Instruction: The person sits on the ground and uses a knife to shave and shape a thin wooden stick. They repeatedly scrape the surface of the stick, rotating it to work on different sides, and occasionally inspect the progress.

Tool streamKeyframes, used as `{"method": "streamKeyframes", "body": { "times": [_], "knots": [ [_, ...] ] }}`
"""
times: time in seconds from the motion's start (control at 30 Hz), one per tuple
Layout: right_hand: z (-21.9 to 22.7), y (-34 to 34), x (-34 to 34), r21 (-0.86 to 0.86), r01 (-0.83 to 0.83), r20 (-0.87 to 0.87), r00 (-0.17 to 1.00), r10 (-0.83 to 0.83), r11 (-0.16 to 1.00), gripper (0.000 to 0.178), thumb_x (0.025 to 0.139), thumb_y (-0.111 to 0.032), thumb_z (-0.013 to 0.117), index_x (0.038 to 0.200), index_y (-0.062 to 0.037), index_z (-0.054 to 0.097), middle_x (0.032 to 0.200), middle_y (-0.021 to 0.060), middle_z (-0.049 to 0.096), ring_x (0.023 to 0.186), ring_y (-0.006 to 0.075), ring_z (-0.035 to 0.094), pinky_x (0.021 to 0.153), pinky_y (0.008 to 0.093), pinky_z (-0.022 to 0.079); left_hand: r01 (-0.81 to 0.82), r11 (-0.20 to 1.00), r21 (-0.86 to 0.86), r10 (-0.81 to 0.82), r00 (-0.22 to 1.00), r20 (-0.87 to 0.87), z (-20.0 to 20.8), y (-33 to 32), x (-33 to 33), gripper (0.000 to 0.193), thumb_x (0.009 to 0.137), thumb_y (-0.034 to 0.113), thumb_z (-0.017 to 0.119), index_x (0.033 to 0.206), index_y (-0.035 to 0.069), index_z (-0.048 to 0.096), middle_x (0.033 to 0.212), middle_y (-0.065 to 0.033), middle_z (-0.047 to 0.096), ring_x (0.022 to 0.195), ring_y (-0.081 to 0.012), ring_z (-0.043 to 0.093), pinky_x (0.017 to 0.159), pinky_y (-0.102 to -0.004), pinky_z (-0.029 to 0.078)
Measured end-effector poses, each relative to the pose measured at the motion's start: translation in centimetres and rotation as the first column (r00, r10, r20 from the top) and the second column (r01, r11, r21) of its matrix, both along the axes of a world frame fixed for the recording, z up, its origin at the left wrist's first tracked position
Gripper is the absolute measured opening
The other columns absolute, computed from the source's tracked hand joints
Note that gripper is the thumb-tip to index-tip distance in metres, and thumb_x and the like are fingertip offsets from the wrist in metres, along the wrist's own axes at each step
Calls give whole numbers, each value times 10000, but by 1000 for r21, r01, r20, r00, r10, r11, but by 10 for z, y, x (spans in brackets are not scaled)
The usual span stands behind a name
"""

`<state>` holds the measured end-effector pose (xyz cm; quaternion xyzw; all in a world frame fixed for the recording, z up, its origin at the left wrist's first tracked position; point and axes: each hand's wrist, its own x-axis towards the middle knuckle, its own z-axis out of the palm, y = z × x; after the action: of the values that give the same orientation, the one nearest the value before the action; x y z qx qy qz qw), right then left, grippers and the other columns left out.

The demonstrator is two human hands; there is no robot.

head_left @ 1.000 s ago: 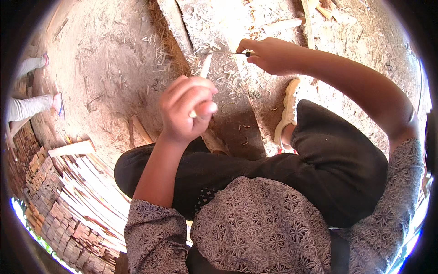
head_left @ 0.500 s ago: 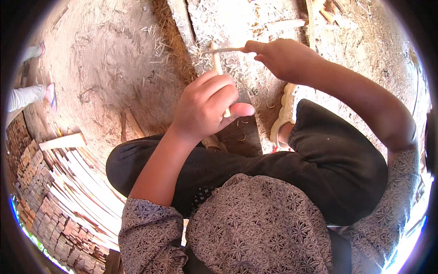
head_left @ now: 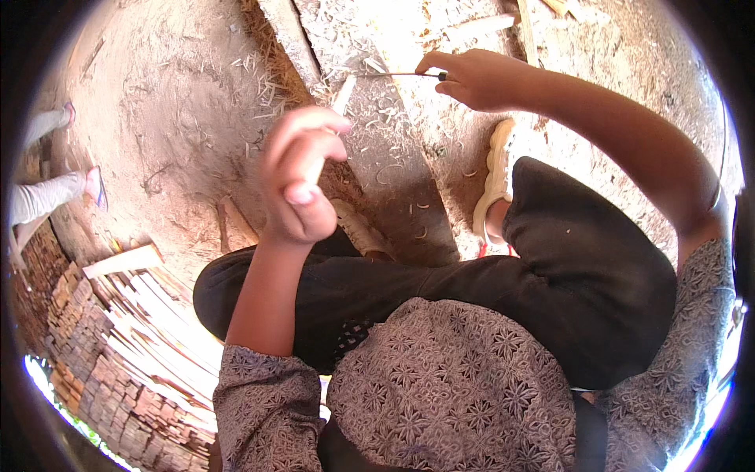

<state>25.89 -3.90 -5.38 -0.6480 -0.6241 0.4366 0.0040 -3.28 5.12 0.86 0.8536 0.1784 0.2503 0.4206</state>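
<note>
My left hand (head_left: pixel 291 169), a little blurred, has its fingers curled round a pale wooden stick (head_left: pixel 344 95). The stick's far end sticks out beyond the fingers, above a dusty plank (head_left: pixel 405 193). Farther off and to the right, my right hand (head_left: pixel 481 80) is closed on a knife (head_left: pixel 397 75). Its thin blade points left, with the tip beside the stick's far end; I cannot tell whether they touch. Only a dark bit of the handle shows, the rest being hidden in the hand.
Wood shavings (head_left: pixel 271 79) lie on the ground and plank. A stack of cut wood pieces (head_left: pixel 94 377) and long pale strips (head_left: pixel 161 322) fill the lower left. My shod foot (head_left: pixel 495 177) rests right of the plank. Another person's legs (head_left: pixel 51 197) show at the far left.
My left hand has moved left with the stick and rolled so that its thumb and fingertips show. My right hand has moved slightly away, the knife still in it.
</note>
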Motion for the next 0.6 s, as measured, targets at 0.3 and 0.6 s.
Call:
{"method": "streamKeyframes", "body": {
  "times": [0.3,0.6],
  "knots": [
    [22,-17,17,-213,191,-162,960,-227,958,330,1002,-213,636,1294,-58,634,877,156,738,819,300,706,787,443,522,-308,937,166,279,943,180,-6,15,-7,544,1103,391,285,1431,-28,397,1524,-203,395,1278,-262,473,1065,-392,370],
    [19,-73,55,36,31,180,983,-37,999,360,1035,-366,595,1155,-34,667,1067,202,681,1046,354,646,920,463,483,-356,921,161,344,934,96,1,12,-6,518,1113,412,297,1416,20,450,1522,-127,436,1323,-217,456,1092,-383,335]
  ]
}}
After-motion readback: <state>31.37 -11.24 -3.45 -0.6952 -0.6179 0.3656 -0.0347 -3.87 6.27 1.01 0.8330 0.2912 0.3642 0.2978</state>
